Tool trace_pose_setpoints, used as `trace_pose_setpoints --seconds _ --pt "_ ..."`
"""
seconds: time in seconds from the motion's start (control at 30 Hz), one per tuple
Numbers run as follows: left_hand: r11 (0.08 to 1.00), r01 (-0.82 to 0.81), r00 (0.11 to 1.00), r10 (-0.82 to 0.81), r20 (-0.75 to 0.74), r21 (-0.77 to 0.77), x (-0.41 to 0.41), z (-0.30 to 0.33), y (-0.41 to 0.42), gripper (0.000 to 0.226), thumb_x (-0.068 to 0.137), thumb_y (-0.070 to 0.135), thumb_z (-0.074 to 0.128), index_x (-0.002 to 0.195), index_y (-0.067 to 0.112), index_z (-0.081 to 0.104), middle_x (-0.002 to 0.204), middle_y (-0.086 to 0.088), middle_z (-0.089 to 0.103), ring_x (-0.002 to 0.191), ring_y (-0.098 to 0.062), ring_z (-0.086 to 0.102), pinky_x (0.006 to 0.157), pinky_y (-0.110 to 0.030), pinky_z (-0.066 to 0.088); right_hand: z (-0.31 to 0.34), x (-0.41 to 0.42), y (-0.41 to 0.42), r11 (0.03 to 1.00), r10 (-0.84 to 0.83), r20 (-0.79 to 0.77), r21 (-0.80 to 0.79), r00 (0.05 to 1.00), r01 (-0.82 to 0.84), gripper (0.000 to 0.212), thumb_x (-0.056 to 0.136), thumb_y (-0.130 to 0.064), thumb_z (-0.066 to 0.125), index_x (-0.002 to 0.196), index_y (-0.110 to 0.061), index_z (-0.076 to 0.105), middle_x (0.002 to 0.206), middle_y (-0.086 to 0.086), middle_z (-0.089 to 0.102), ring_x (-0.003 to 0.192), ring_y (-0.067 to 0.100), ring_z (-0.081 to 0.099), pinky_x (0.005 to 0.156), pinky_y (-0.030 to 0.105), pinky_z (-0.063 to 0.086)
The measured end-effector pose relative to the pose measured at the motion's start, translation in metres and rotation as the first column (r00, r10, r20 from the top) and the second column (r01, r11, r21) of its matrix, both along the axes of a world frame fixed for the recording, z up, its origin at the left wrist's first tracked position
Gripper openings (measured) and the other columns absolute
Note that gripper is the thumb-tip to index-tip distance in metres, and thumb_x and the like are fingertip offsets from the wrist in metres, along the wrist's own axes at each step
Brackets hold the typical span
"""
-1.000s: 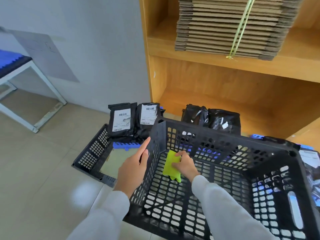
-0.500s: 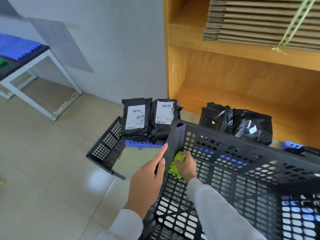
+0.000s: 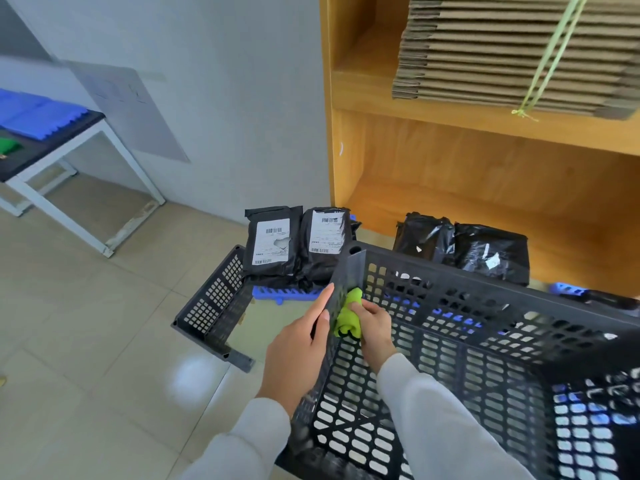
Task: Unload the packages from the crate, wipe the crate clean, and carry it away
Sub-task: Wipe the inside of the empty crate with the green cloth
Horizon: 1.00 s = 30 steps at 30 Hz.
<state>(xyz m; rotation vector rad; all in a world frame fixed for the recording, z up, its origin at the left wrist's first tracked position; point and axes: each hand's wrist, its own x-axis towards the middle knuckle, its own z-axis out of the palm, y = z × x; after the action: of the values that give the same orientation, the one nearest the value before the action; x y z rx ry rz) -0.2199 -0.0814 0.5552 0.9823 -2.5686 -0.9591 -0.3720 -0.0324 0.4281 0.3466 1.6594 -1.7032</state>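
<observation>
A black perforated plastic crate fills the lower right and holds no packages. My left hand grips its left wall from outside, fingers flat against it. My right hand is inside, pressing a bunched lime-green cloth against the inner face of that same wall near the far left corner. Two black packages with white labels stand behind the crate on the floor. Two more black bags lean at the foot of the wooden shelf.
A second black crate frame lies on the tiled floor to the left, beside a blue slatted piece. The wooden shelf unit carries a tied stack of flat cardboard. A white-legged table stands at the far left.
My right hand has slid the green cloth from the crate's lower wall up towards the far left corner. The view has shifted so the crate sits further right and lower.
</observation>
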Motion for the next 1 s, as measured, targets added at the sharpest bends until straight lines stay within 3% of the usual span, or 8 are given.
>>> trace_pose_setpoints --seconds 0.23,0.53,0.7,0.8,0.93,1.0 --pt "1.0 -0.01 1.0 0.01 0.016 -0.019 0.001 0.002 0.001 0.046 0.108 0.047 0.031 0.143 0.075 0.021 0.05 0.006 0.038 0.047 -0.009 0.041 0.051 -0.027 0.037 0.057 0.006 0.004 0.995 0.002 -0.144 -0.102 0.99 -0.017 0.026 0.086 -0.01 0.077 0.11 -0.008 0.068 0.104 0.015 0.073 0.084 0.023 0.07 0.075 0.035 0.059" --pt "1.0 -0.002 1.0 0.001 0.026 0.026 0.002 0.007 0.003 0.046 0.109 0.045 0.03 0.145 0.073 0.021 0.056 0.003 0.042 0.052 -0.01 0.047 0.054 -0.028 0.039 0.103 0.008 0.008 0.986 0.042 -0.288 -0.141 0.957 -0.086 0.016 0.087 -0.01 0.077 0.099 -0.015 0.068 0.096 0.009 0.071 0.082 0.021 0.07 0.077 0.04 0.06" --pt "1.0 0.003 1.0 -0.003 0.002 0.028 0.002 0.005 0.002 0.046 0.109 0.045 0.032 0.145 0.072 0.023 0.054 0.006 0.039 0.049 -0.008 0.042 0.052 -0.025 0.036 0.095 0.005 0.006 0.993 0.079 -0.393 -0.051 0.916 -0.108 0.017 0.085 -0.012 0.078 0.097 -0.018 0.068 0.098 0.011 0.071 0.091 0.029 0.07 0.081 0.046 0.06" --pt "1.0 0.002 1.0 -0.002 -0.009 0.019 0.002 0.003 0.001 0.046 0.109 0.044 0.033 0.144 0.072 0.024 0.051 0.007 0.035 0.047 -0.008 0.039 0.051 -0.024 0.035 0.082 0.007 0.005 0.993 0.111 -0.413 0.017 0.904 -0.114 0.018 0.085 -0.011 0.077 0.096 -0.02 0.066 0.097 0.006 0.07 0.093 0.026 0.067 0.083 0.041 0.059" --pt "1.0 -0.002 1.0 0.003 -0.018 0.014 0.001 -0.001 -0.001 0.046 0.108 0.045 0.033 0.144 0.072 0.024 0.048 0.007 0.035 0.047 -0.009 0.038 0.05 -0.024 0.035 0.061 0.006 0.006 0.99 0.136 -0.406 0.082 0.904 -0.113 0.02 0.086 -0.01 0.076 0.101 -0.017 0.065 0.099 0.002 0.068 0.088 0.015 0.063 0.072 0.023 0.051" --pt "1.0 0.001 0.999 0.0 -0.035 0.027 0.0 -0.003 -0.001 0.046 0.108 0.045 0.033 0.143 0.074 0.023 0.051 0.009 0.039 0.049 -0.008 0.04 0.05 -0.021 0.033 0.048 0.005 0.006 0.985 0.161 -0.392 0.118 0.906 -0.124 0.02 0.087 -0.012 0.075 0.103 -0.017 0.064 0.099 -0.001 0.068 0.088 0.013 0.064 0.072 0.024 0.052"
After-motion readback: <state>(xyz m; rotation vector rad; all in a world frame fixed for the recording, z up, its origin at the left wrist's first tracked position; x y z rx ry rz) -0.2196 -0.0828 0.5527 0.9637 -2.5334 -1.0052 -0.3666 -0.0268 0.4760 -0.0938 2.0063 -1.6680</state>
